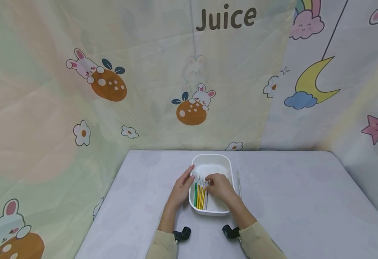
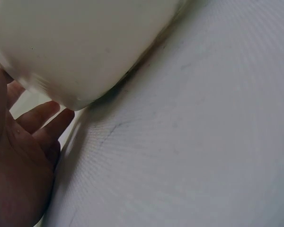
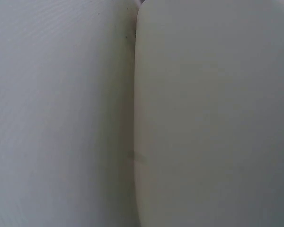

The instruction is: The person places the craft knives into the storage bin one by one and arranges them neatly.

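Note:
A white rectangular tray [image 1: 212,160] stands on the table, with several slender pen-like sticks [image 1: 200,196] side by side along its left part. Their bodies are green, yellow and whitish; the upper ends look clear. My left hand [image 1: 180,190] is at the tray's left side, its fairly straight fingers touching the wall, as the left wrist view also shows. Inside the tray, my right hand [image 1: 220,187] has thumb and forefinger curled together at the upper end of the rightmost whitish stick [image 1: 206,202]. Its fingertips partly hide that end. The right wrist view catches only the tray's outer wall [image 3: 203,118] and the tabletop.
Just right of the tray, another slim pale stick [image 1: 239,183] lies on the white tabletop [image 1: 289,194], partly behind the right forearm. A printed cloth [image 1: 156,90] hangs behind the table and along its sides. Black wrist cameras [image 1: 183,233] sit at both cuffs.

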Motion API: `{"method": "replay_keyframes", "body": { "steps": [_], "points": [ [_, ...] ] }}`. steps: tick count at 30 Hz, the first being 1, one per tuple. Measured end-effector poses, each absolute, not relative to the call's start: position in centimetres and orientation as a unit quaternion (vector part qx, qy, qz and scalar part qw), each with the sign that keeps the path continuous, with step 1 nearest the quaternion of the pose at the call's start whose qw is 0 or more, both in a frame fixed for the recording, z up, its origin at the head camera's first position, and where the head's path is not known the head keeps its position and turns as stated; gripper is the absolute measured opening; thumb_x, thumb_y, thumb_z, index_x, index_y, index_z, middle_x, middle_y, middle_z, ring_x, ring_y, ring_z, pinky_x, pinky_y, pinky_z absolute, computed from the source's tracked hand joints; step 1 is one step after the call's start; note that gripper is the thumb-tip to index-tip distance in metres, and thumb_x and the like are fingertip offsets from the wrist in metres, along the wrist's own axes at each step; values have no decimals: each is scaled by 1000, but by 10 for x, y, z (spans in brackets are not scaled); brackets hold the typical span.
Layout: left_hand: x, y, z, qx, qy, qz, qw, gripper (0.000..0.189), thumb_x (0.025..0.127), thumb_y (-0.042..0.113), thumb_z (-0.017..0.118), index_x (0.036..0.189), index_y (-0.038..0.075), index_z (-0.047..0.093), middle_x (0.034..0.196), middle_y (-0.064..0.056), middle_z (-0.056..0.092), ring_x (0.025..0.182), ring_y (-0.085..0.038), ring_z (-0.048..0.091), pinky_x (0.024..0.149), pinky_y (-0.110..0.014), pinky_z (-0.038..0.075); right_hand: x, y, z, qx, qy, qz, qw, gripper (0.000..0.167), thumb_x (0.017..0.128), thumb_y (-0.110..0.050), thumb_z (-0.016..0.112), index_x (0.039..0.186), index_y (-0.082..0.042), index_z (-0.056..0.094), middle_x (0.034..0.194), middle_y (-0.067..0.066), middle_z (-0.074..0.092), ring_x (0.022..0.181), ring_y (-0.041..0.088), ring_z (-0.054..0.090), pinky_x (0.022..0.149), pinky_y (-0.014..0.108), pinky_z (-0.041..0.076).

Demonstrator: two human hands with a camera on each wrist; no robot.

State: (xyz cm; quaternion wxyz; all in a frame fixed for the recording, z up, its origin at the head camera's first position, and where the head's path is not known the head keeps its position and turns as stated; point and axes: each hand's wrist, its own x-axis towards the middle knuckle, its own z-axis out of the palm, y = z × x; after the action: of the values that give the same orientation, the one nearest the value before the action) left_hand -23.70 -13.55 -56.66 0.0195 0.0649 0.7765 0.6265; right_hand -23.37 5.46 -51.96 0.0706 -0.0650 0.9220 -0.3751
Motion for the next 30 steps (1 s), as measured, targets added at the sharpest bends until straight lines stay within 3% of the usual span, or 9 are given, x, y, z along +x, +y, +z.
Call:
{"method": "replay_keyframes", "body": {
  "steps": [16, 25, 30],
  "points": [
    [-235, -135, -564, 55, 777, 626, 29, 46, 110, 35, 51, 156, 39, 46, 165, 15, 38, 158, -18, 31, 129, -49, 26, -233, 54, -520, -56, 923, -375, 72, 38, 89, -11, 81, 126, -7, 74, 95, 5, 70, 79, 17, 61, 66, 28, 55],
    [-236, -135, -563, 63, 776, 627, 23, 46, 111, 33, 50, 157, 36, 46, 166, 12, 38, 158, -22, 31, 129, -51, 26, -235, 56, -521, -67, 921, -382, 38, 35, 90, -13, 79, 125, -7, 74, 105, 10, 73, 80, 15, 65, 70, 31, 59],
    [-236, -135, -565, 64, 781, 621, 20, 47, 110, 34, 51, 157, 35, 46, 165, 14, 38, 157, -20, 32, 128, -50, 27, -235, 56, -519, -71, 904, -422, -3, 35, 90, -8, 80, 125, -8, 74, 106, 9, 72, 79, 13, 63, 60, 23, 58]
  ]
}}
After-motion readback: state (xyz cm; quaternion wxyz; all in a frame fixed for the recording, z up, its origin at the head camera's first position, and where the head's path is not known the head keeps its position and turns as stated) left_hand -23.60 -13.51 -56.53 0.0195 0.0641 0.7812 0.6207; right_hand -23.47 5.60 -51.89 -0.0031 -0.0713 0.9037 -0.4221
